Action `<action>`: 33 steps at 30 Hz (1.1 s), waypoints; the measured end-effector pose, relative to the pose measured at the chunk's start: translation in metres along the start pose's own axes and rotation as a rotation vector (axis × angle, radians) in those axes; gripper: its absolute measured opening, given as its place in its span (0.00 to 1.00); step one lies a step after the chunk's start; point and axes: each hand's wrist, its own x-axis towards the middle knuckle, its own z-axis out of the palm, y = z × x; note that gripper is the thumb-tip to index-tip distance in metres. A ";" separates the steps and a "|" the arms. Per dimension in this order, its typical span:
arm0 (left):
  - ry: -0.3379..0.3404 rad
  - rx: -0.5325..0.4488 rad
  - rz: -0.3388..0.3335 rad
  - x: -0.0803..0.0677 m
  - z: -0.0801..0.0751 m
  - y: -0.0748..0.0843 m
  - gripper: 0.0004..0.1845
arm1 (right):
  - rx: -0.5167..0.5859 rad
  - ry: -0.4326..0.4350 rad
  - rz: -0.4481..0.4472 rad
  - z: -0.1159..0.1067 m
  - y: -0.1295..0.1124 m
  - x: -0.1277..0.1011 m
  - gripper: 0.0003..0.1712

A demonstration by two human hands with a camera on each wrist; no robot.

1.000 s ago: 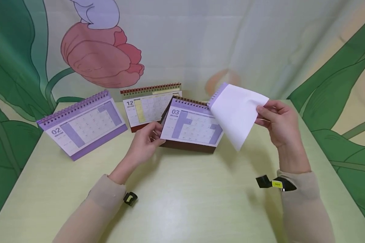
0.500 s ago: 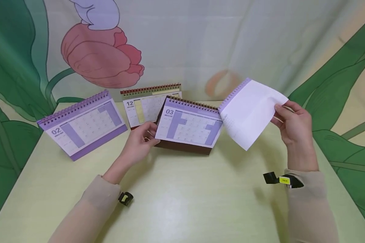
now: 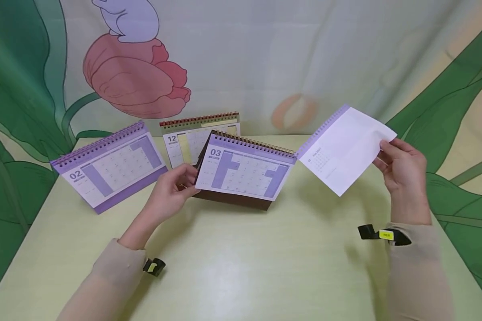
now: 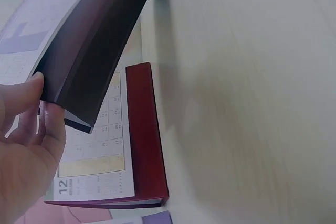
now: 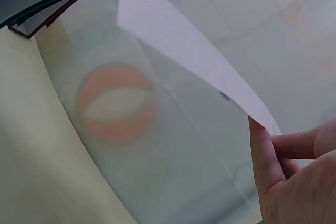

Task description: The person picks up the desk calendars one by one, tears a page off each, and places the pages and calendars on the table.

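A spiral desk calendar [image 3: 245, 171] showing month 03 stands mid-table on a dark brown base [image 4: 97, 45]. My left hand [image 3: 172, 191] grips its left edge, thumb on the front [image 4: 21, 95]. My right hand [image 3: 401, 167] pinches the corner of a loose white calendar page [image 3: 347, 149] with a perforated purple top edge, held in the air to the right of the calendar; the page [image 5: 194, 51] is seen edge-on in the right wrist view, with fingertips [image 5: 265, 156] at its corner.
A purple calendar showing 02 [image 3: 108, 165] stands at the left. A red-based calendar showing 12 [image 3: 189, 138] stands behind the 03 one, also seen as calendar 12 [image 4: 113, 150]. The pale green table [image 3: 241, 258] is backed by a printed flower curtain [image 3: 136, 76].
My right hand has carried the white page up and to the right, away from the calendar's spiral. The left hand and the 03 calendar have shifted slightly left.
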 end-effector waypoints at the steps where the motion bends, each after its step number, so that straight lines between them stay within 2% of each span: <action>1: -0.004 0.002 -0.001 -0.002 -0.001 0.000 0.11 | -0.007 0.005 0.002 0.000 0.000 0.000 0.15; 10: -0.021 0.009 0.016 -0.011 -0.006 0.005 0.11 | -0.073 0.028 -0.011 0.006 -0.001 0.004 0.13; 18: -0.042 0.009 0.015 -0.015 -0.006 0.012 0.11 | -0.071 0.100 -0.048 0.009 0.004 0.008 0.10; 26: -0.057 0.030 0.033 -0.021 -0.012 0.019 0.13 | -0.151 0.134 -0.095 0.012 0.009 0.005 0.13; 33: -0.058 0.005 0.056 -0.019 -0.005 0.022 0.13 | -0.091 0.188 -0.104 0.012 0.007 0.003 0.11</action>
